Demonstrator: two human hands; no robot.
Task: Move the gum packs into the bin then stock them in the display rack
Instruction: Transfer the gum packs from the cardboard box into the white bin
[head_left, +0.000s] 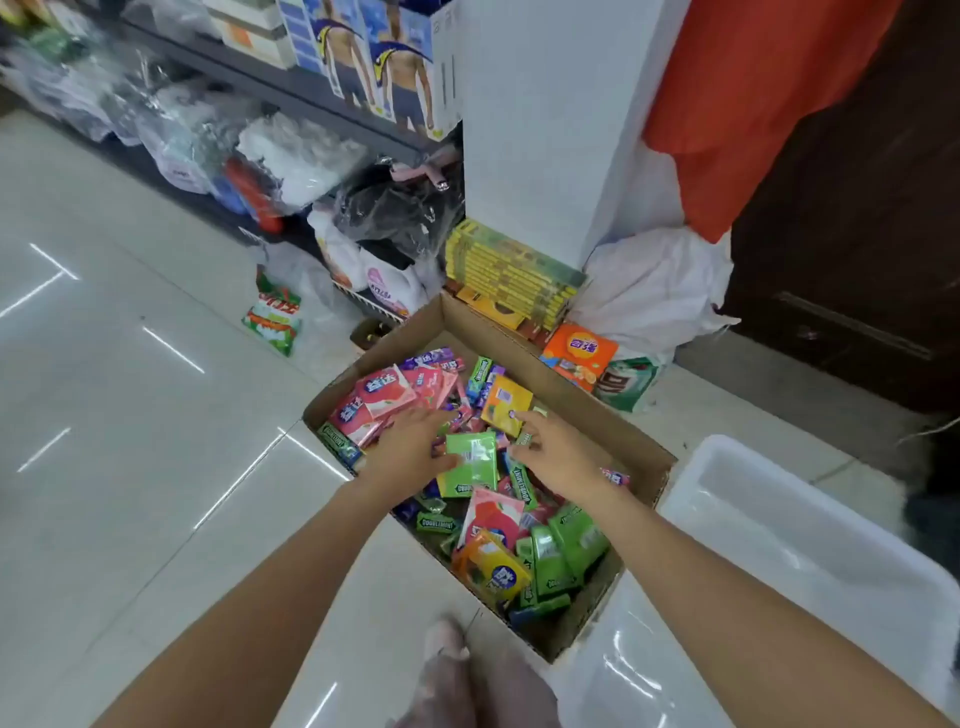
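Note:
An open cardboard box (524, 340) on the floor holds a loose heap of gum packs (545, 545) in pink, green, purple and orange. My left hand (410, 449) is over the middle of the heap, its thumb pressed on the left edge of a green gum pack (475, 462) that it holds tilted up. My right hand (553, 452) reaches in beside it with spread fingers. Its index fingertip touches an orange gum pack (506, 402). A white plastic bin (810, 561) stands on the floor just right of the box, with nothing visible inside.
Store shelving (291, 88) with bagged goods runs along the back left. A white pillar (545, 130), stacked yellow boxes (511, 273) and a white sack (654, 291) crowd the box's far side. A snack bag (272, 314) lies on the tiled floor. My foot (447, 670) is near the box.

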